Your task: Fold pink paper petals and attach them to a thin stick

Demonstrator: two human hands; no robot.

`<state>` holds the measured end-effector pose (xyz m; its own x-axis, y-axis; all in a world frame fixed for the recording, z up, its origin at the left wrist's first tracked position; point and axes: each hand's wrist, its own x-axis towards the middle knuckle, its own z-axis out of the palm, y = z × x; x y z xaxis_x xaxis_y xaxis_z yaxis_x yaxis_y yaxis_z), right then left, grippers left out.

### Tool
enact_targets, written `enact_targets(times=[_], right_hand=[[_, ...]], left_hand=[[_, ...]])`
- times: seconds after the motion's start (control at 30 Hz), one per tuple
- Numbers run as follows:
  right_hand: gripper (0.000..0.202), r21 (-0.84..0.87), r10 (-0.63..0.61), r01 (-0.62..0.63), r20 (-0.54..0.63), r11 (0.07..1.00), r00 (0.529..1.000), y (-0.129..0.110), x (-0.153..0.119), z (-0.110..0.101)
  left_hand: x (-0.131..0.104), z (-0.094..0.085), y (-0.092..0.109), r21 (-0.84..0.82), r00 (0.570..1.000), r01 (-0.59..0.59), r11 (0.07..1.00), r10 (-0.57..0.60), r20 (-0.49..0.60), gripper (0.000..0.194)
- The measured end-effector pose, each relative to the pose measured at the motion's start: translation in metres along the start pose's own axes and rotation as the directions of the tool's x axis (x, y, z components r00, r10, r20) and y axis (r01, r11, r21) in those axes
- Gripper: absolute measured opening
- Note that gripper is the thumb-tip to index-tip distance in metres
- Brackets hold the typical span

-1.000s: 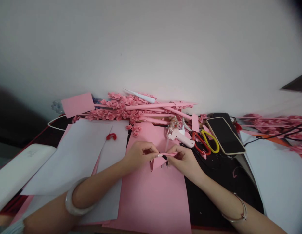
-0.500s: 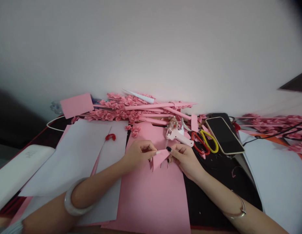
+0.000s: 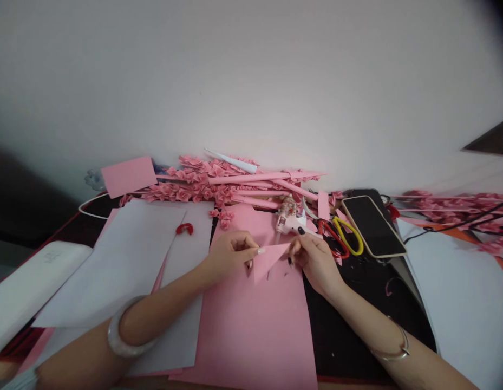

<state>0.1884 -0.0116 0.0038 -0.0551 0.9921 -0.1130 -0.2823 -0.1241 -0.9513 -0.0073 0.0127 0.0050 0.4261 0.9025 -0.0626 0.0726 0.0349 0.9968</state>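
Note:
A small piece of pink paper [image 3: 268,260], folded into a triangle, is held above a large pink sheet [image 3: 255,336]. My left hand [image 3: 234,254] pinches its left corner between thumb and fingers. At the triangle's pointed right end is my right hand [image 3: 316,262], closed, its curled fingers meeting the tip; the exact contact is partly hidden. Just behind the right hand lies a pale pink glue gun [image 3: 289,223], its handle partly covered by the thumb. Scissors with red and yellow handles [image 3: 348,235] rest to the right of it.
Pink paper flowers on stems [image 3: 194,184] are heaped along the wall. White sheets [image 3: 113,260] and a white box-like object [image 3: 36,287] lie left. On the right are a phone [image 3: 373,225], more white paper [image 3: 466,287] and black cables [image 3: 458,222].
My right hand has shifted slightly right along the folded paper to its tip, showing more of the triangle. My left hand keeps its pinch in nearly the same spot.

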Motion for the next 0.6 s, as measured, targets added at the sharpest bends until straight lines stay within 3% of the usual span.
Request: enact_targets(times=[0.1, 0.2, 0.43, 0.6], right_hand=[[0.033, -0.033, 0.037, -0.035, 0.07, 0.999, 0.997, 0.0, -0.002, 0.002], [0.031, -0.226, 0.109, -0.072, 0.156, 0.971, 0.982, 0.003, -0.008, 0.007], [0.038, -0.372, 0.048, -0.003, 0.113, 0.928, 0.992, 0.007, -0.013, 0.008], [0.042, -0.429, -0.006, 0.041, 0.082, 0.902, 0.997, 0.005, -0.015, 0.008]], left_hand=[[0.0, 0.002, -0.002, -0.021, 1.0, -0.017, 1.0, 0.016, -0.019, 0.018], [-0.003, 0.006, -0.006, -0.006, 0.999, -0.033, 0.999, 0.033, -0.011, 0.018], [-0.006, 0.013, -0.005, 0.053, 0.999, -0.031, 0.998, 0.032, -0.021, 0.02], [-0.005, 0.014, -0.004, 0.004, 0.998, 0.043, 0.999, -0.043, 0.054, 0.02]])
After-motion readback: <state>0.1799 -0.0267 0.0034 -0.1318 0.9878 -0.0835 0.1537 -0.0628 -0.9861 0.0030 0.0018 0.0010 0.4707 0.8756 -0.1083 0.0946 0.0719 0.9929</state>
